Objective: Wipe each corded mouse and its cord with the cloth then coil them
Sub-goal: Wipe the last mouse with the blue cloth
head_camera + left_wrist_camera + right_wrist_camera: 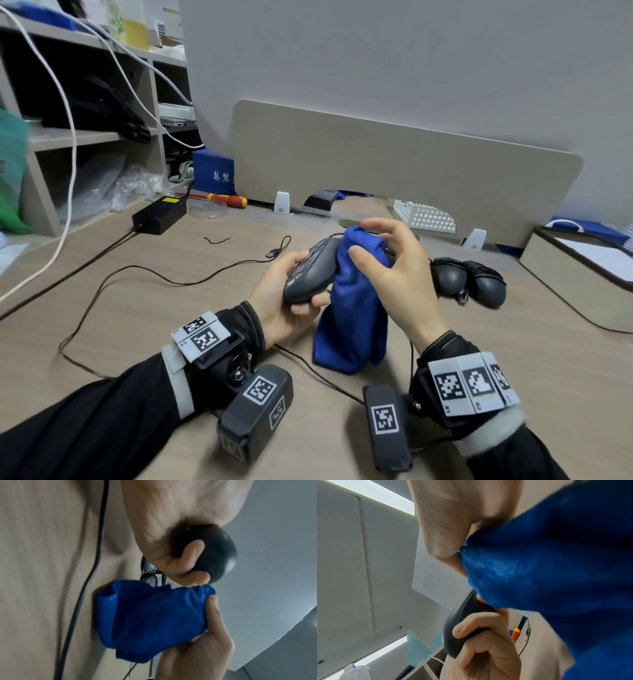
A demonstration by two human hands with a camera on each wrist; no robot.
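The left hand (281, 301) holds a grey corded mouse (310, 274) above the surface (171, 308), underside turned up, its fingers curled round the body. The right hand (397, 270) presses a blue cloth (352, 318) against the mouse's right side, thumb and fingers clamped on the cloth's upper fold; the rest of the cloth hangs down to the surface. The mouse's thin dark cord (144, 274) trails left across the surface in loose bends, and a USB plug (272, 254) lies beyond the left hand. Just right of the right hand, 2 more grey mice (469, 281) lie side by side with cord wound round them. Containers: a white perforated basket (424, 216) at the divider's foot, contents not visible; a beige tray (565, 274) at the far right holds white paper; a clear round dish (208, 209) sits near a red screwdriver (227, 199).
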